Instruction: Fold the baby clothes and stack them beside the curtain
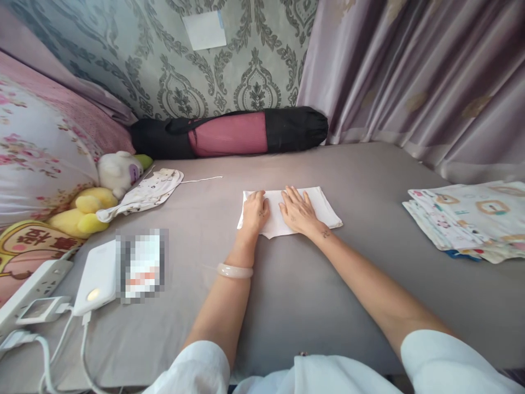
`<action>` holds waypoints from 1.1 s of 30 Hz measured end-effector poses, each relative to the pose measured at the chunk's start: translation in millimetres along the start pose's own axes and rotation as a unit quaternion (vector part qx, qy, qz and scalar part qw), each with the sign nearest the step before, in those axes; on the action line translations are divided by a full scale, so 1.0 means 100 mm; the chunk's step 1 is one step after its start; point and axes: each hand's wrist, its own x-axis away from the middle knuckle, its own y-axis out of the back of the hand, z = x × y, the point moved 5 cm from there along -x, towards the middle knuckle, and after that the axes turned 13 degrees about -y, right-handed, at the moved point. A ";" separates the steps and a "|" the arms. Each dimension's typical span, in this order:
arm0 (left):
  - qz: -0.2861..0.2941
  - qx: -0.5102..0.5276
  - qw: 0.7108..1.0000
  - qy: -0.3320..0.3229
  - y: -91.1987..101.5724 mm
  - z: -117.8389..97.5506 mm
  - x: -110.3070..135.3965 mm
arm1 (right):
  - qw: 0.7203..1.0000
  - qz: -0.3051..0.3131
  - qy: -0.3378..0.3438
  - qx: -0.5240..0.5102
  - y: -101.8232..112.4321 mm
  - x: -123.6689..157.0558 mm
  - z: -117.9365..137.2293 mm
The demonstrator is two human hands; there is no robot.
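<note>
A folded white piece of cloth (283, 221), perhaps a small garment, lies on the grey sheet in front of me. My right hand (298, 212) rests palm down on its right half, fingers spread and stretched out. Over the left part of the cloth is my left hand (256, 210), its fingers bent and touching the fabric, thumb to the right side. Nothing shows between those fingers, though their tips are partly hidden. A pale bangle (235, 271) circles my left forearm.
A stack of folded printed cloths (471, 219) lies at right. At left are a printed white cloth with a string (153, 189), plush toys (118, 172), a white power bank (97, 276), a blurred-out object (142, 265) and a power strip (35, 290). A black-and-pink rolled bag (229, 134) lies behind.
</note>
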 end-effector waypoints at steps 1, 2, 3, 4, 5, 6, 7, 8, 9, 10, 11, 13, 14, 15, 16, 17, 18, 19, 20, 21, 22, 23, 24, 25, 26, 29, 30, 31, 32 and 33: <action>0.019 -0.014 1.000 -0.007 -0.03 -0.01 0.02 | 1.000 0.008 -0.001 0.007 -0.01 0.01 -0.05; 0.034 -0.025 0.999 -0.011 -0.05 -0.01 0.03 | 1.000 0.016 -0.001 0.012 -0.03 0.01 -0.09; 0.045 -0.034 0.998 -0.012 -0.06 -0.02 0.05 | 1.000 0.024 -0.001 0.015 -0.06 0.02 -0.12; 0.052 -0.041 0.998 -0.011 -0.08 -0.01 0.06 | 0.999 0.027 -0.001 0.018 -0.08 0.02 -0.14; 0.059 -0.049 0.997 -0.010 -0.09 -0.01 0.07 | 0.999 0.026 -0.001 0.019 -0.10 0.02 -0.15; 0.066 -0.058 0.996 -0.009 -0.10 0.00 0.08 | 1.000 0.024 0.000 0.019 -0.12 0.03 -0.15; 0.072 -0.068 0.995 -0.009 -0.10 0.00 0.08 | 1.000 0.022 0.000 0.018 -0.13 0.03 -0.15; 0.078 -0.076 0.994 -0.010 -0.11 0.01 0.08 | 1.000 0.021 -0.001 0.017 -0.14 0.03 -0.15; 0.080 -0.081 0.993 -0.010 -0.11 0.01 0.08 | 1.000 0.021 -0.001 0.014 -0.14 0.02 -0.15; 0.081 -0.081 0.993 -0.010 -0.11 0.02 0.08 | 1.000 0.021 -0.001 0.011 -0.14 0.02 -0.15; 0.079 -0.079 0.994 -0.010 -0.10 0.02 0.08 | 1.000 0.023 -0.001 0.007 -0.14 0.01 -0.15; 0.078 -0.078 0.994 -0.011 -0.10 0.03 0.08 | 0.999 0.036 -0.001 -0.008 -0.12 -0.01 -0.17; 0.082 -0.084 0.993 -0.013 -0.10 0.03 0.08 | 0.999 0.046 -0.004 -0.018 -0.11 -0.02 -0.20; 0.088 -0.094 0.992 -0.016 -0.11 0.03 0.08 | 0.998 0.053 -0.009 -0.027 -0.10 -0.04 -0.23; 0.095 -0.107 0.990 -0.020 -0.11 0.02 0.08 | 0.998 0.053 -0.017 -0.034 -0.07 -0.05 -0.27; 0.101 -0.118 0.988 -0.024 -0.12 0.02 0.08 | 0.998 0.047 -0.027 -0.036 -0.05 -0.07 -0.31; 0.105 -0.126 0.986 -0.027 -0.13 0.02 0.09 | 0.998 0.036 -0.038 -0.033 -0.03 -0.08 -0.36; 0.109 -0.133 0.985 -0.030 -0.13 0.03 0.09 | 0.998 0.027 -0.045 -0.027 -0.01 -0.08 -0.41; 0.113 -0.139 0.983 -0.034 -0.14 0.03 0.09 | 0.998 0.023 -0.048 -0.021 0.00 -0.09 -0.44; 0.119 -0.145 0.981 -0.038 -0.15 0.04 0.09 | 0.998 0.026 -0.049 -0.016 0.00 -0.09 -0.47; 0.127 -0.154 0.979 -0.042 -0.16 0.05 0.10 | 0.998 0.033 -0.049 -0.013 -0.02 -0.09 -0.49; 0.137 -0.165 0.976 -0.048 -0.17 0.06 0.10 | 0.998 0.040 -0.048 -0.013 -0.03 -0.08 -0.50; 0.145 -0.174 0.973 -0.053 -0.18 0.08 0.10 | 0.998 0.045 -0.049 -0.014 -0.04 -0.08 -0.51; 0.150 -0.181 0.970 -0.057 -0.18 0.09 0.11 | 0.998 0.047 -0.050 -0.015 -0.05 -0.08 -0.51; 0.151 -0.187 0.969 -0.061 -0.18 0.10 0.11 | 0.997 0.046 -0.052 -0.016 -0.06 -0.08 -0.51; 0.157 -0.214 0.962 -0.071 -0.18 0.10 0.11 | 0.997 0.042 -0.052 -0.022 -0.07 -0.08 -0.51; 0.170 -0.237 0.954 -0.073 -0.18 0.09 0.11 | 0.997 0.043 -0.052 -0.024 -0.07 -0.08 -0.52; 0.191 -0.269 0.941 -0.074 -0.19 0.07 0.11 | 0.997 0.045 -0.051 -0.027 -0.07 -0.08 -0.52; 0.215 -0.306 0.924 -0.074 -0.20 0.06 0.11 | 0.997 0.048 -0.053 -0.030 -0.07 -0.08 -0.53; 0.239 -0.343 0.906 -0.072 -0.20 0.04 0.12 | 0.997 0.048 -0.056 -0.033 -0.06 -0.08 -0.54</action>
